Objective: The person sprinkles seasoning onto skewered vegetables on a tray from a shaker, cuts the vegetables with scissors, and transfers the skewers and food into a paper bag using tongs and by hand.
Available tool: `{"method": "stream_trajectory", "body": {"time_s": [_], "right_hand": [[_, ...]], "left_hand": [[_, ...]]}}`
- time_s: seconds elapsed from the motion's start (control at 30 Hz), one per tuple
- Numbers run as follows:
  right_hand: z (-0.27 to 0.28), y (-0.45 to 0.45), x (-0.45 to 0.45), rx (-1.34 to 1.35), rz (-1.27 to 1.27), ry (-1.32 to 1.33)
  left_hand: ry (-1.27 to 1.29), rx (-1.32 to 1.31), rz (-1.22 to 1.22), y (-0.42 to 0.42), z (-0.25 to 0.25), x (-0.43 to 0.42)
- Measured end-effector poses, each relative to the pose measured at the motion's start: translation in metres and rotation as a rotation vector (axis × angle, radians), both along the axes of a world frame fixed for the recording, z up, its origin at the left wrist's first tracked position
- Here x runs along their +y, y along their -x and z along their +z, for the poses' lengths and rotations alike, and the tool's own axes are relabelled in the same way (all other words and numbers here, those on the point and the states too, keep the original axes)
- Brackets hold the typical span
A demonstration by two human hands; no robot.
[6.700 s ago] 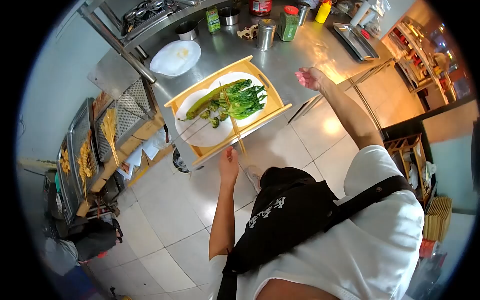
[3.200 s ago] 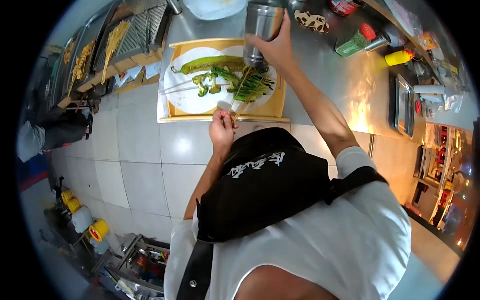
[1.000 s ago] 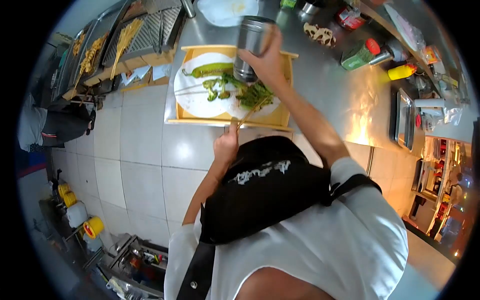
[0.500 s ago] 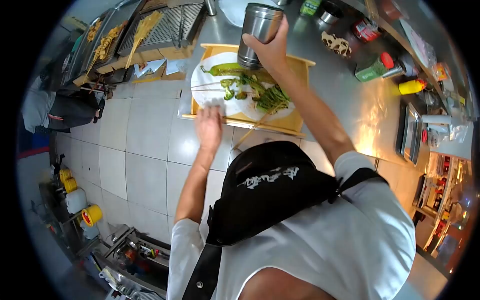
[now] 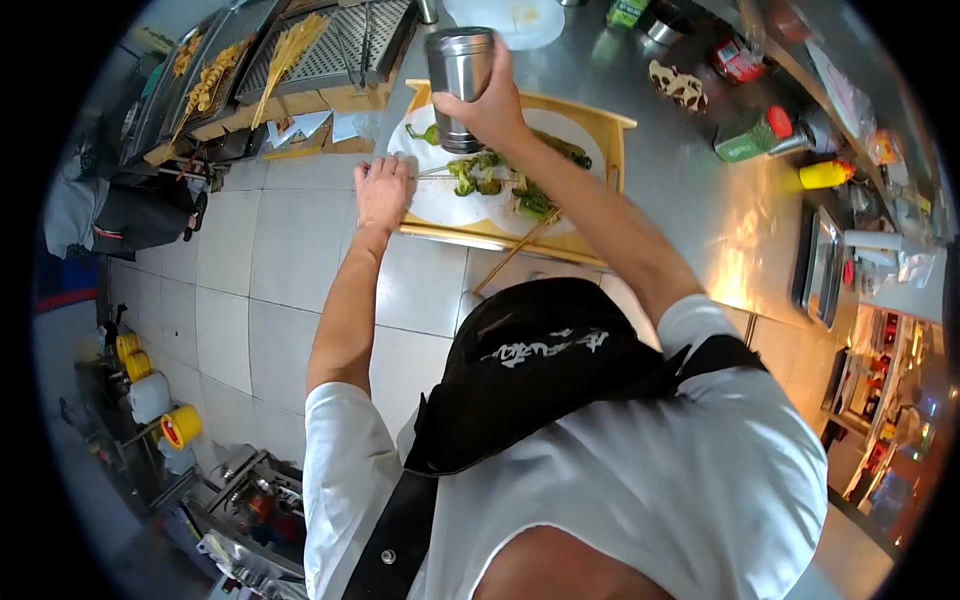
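The right hand [image 5: 493, 108] wraps around a steel shaker [image 5: 457, 70]. I can't tell whether the slightly bent left hand [image 5: 383, 192] holds anything.

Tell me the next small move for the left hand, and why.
Probably pinch the thin, straight skewer by the green broccoli florets with the left hand: its outer end points toward that hand, while the right hand holds the silver, cylindrical metal shaker above the yellow wooden tray.
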State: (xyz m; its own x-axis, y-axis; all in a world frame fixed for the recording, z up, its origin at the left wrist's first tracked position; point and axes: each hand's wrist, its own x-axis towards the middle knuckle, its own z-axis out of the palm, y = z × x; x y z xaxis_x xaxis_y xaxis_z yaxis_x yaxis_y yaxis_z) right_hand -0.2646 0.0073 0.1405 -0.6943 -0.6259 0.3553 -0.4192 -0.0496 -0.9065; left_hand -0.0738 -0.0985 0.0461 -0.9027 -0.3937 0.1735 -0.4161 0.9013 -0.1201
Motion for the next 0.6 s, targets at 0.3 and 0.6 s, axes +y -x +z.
{"method": "stream_trajectory", "body": {"time_s": [0.3,0.6], "right_hand": [[-0.027,0.053,0.046,-0.059,-0.094,0.019],[0.017,0.051,0.066,-0.202,-0.074,0.179]], "left_hand": [[-0.447,0.164,-0.125,-0.011,0.025,-0.005],[-0.468,0.464,0.072,-0.048,0.035,0.030]]}}
